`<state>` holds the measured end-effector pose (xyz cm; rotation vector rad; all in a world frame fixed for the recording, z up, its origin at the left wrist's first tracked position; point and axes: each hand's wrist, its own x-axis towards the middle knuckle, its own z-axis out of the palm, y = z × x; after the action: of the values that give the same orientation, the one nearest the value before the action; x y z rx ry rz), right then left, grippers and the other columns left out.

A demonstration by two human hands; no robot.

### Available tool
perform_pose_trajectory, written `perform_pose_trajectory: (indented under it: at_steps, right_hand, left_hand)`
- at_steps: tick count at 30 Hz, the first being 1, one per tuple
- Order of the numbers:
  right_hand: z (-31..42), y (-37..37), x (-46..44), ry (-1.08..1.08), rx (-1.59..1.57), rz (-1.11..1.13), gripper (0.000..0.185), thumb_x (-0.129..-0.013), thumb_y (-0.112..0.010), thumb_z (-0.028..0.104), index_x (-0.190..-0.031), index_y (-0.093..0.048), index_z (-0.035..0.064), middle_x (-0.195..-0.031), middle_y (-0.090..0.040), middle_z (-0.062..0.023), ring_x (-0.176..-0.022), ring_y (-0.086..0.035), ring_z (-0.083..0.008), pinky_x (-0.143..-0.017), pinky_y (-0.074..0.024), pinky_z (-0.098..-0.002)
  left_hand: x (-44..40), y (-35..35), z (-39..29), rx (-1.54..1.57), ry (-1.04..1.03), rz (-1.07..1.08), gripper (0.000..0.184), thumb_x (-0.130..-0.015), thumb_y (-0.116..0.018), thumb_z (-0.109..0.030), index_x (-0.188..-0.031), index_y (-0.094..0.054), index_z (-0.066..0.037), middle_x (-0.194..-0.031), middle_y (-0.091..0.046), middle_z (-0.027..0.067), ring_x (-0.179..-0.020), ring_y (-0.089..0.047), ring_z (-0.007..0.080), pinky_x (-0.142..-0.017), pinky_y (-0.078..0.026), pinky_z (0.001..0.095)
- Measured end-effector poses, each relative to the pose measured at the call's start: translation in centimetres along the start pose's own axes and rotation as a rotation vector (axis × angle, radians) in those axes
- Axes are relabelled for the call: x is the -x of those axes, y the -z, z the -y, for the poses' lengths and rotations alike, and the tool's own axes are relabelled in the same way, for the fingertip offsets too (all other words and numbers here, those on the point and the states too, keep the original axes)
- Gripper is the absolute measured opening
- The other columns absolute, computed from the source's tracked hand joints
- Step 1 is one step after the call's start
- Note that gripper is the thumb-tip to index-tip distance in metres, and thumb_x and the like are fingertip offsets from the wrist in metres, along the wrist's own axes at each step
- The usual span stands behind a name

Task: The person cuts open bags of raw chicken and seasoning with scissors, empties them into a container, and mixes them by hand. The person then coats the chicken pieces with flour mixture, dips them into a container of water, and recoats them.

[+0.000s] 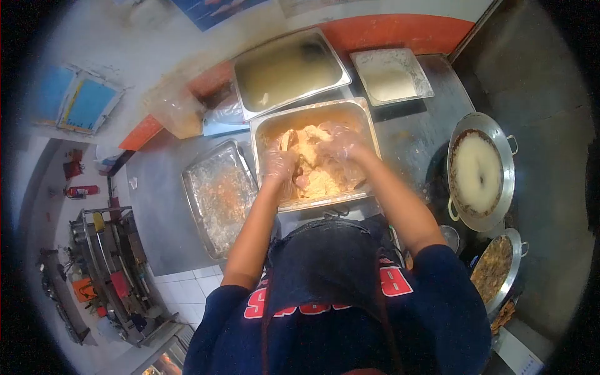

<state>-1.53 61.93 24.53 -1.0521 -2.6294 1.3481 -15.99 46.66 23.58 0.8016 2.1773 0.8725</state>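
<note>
Left hand point(279, 166) and right hand point(340, 144): inside one steel pan point(325, 201), among coated pieces point(322, 184); grip cannot be determined. Two woks point(508, 181) point(517, 251): three and four o'clock.

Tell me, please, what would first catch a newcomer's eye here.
Probably the pale, coated pieces in the deep metal tray at the centre, with the left hand and right hand among them. The pan of frothy liquid on the right and the red fire extinguisher at far left might come next.

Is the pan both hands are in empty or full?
Partly full: pale, coated pieces lie in the pan between the left hand and right hand; bare wall shows above them.
</note>
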Motion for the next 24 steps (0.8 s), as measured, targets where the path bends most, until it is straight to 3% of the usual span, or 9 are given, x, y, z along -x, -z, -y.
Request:
perform_pose_trajectory:
  at_steps: [2,6,8,12,15,17,18,20,24]
  right_hand:
    - [0.8,0.2,1.0,0.008,-0.001,-0.117,0.066,-0.073,-0.071,0.04,-0.128,-0.058,0.0055,-0.127,-0.059,-0.0219,-0.12,-0.056,-0.0331,-0.101,-0.0436,-0.0394]
    - [2.2,0.9,2.0,-0.014,-0.099,-0.155,0.058,-0.075,-0.071,0.032,-0.125,-0.06,0.0045,-0.121,-0.063,-0.0208,-0.115,-0.06,-0.0327,-0.097,-0.0462,-0.0384]
    - [2.4,1.0,2.4,-0.019,-0.19,-0.269,0.051,-0.077,-0.071,0.024,-0.123,-0.062,0.0037,-0.113,-0.067,-0.0203,-0.11,-0.063,-0.0317,-0.095,-0.0478,-0.0365]
    - [0.7,-0.6,1.3,-0.015,-0.259,-0.183,0.055,-0.079,-0.07,0.017,-0.13,-0.056,0.0044,-0.122,-0.062,-0.0208,-0.117,-0.059,-0.0307,-0.097,-0.0469,-0.0342]
    - [-0.6,-1.7,1.7,0.364,-0.289,-0.249,0.064,-0.08,-0.068,0.014,-0.139,-0.047,0.0053,-0.132,-0.056,-0.0216,-0.124,-0.053,-0.0304,-0.1,-0.0461,-0.0333]
    - [-1.1,-1.5,3.1,0.143,-0.912,0.031,0.074,-0.077,-0.07,0.015,-0.143,-0.04,0.0034,-0.137,-0.051,-0.0221,-0.128,-0.05,-0.0295,-0.099,-0.0467,-0.0332]
    - [-1.3,-1.3,3.1,0.14,-0.912,0.035,0.074,-0.077,-0.07,0.015,-0.143,-0.04,0.0034,-0.137,-0.051,-0.0221,-0.128,-0.05,-0.0295,-0.099,-0.0467,-0.0332]
    - [-1.2,-0.8,3.3,-0.143,0.276,-0.151,0.074,-0.072,-0.074,0.018,-0.139,-0.045,0.0019,-0.131,-0.055,-0.0229,-0.124,-0.053,-0.0279,-0.098,-0.0473,-0.0358]
    - [1.0,-0.6,3.7,-0.222,0.537,0.252,0.07,-0.069,-0.075,0.02,-0.132,-0.051,0.002,-0.127,-0.057,-0.0224,-0.121,-0.055,-0.0251,-0.097,-0.047,-0.0362]
  left_hand:
    - [3.4,1.8,-5.4,0.328,0.109,-0.127,0.034,-0.083,-0.067,-0.019,-0.116,-0.066,-0.011,-0.094,-0.072,0.0121,-0.08,-0.069,0.027,-0.077,-0.055,0.0381]
    - [1.9,0.9,-2.9,0.45,-0.027,-0.1,0.038,-0.084,-0.069,-0.015,-0.121,-0.064,-0.012,-0.098,-0.071,0.0093,-0.081,-0.068,0.0202,-0.068,-0.055,0.0329]
    - [1.8,1.1,-3.3,0.092,-0.12,-0.135,0.045,-0.085,-0.066,-0.008,-0.13,-0.059,-0.012,-0.104,-0.07,0.0072,-0.083,-0.067,0.0164,-0.068,-0.057,0.0316]
    - [2.5,1.0,-4.0,0.293,0.02,-0.055,0.044,-0.084,-0.061,-0.003,-0.127,-0.059,-0.007,-0.116,-0.066,0.0107,-0.098,-0.064,0.0197,-0.083,-0.053,0.0307]
    - [1.3,0.5,-1.9,0.356,-0.135,-0.153,0.049,-0.081,-0.059,-0.004,-0.13,-0.057,-0.005,-0.13,-0.058,0.0159,-0.113,-0.059,0.0286,-0.095,-0.048,0.034]
    - [3.6,3.0,-4.7,-0.17,-0.229,-0.116,0.054,-0.078,-0.058,-0.005,-0.133,-0.054,-0.003,-0.139,-0.049,0.018,-0.124,-0.052,0.0337,-0.103,-0.041,0.0344]
    - [3.6,2.7,-3.7,-0.168,-0.224,-0.116,0.054,-0.078,-0.058,-0.005,-0.133,-0.054,-0.003,-0.139,-0.049,0.018,-0.124,-0.052,0.0337,-0.103,-0.041,0.0344]
    - [3.6,2.0,-2.5,-0.876,-0.108,0.051,0.061,-0.079,-0.056,-0.007,-0.138,-0.046,-0.001,-0.133,-0.053,0.0226,-0.123,-0.051,0.04,-0.106,-0.039,0.0355]
    - [3.9,1.7,-3.9,-0.792,0.062,0.477,0.071,-0.082,-0.061,-0.013,-0.146,-0.032,-0.001,-0.113,-0.064,0.021,-0.106,-0.06,0.0362,-0.096,-0.046,0.0373]
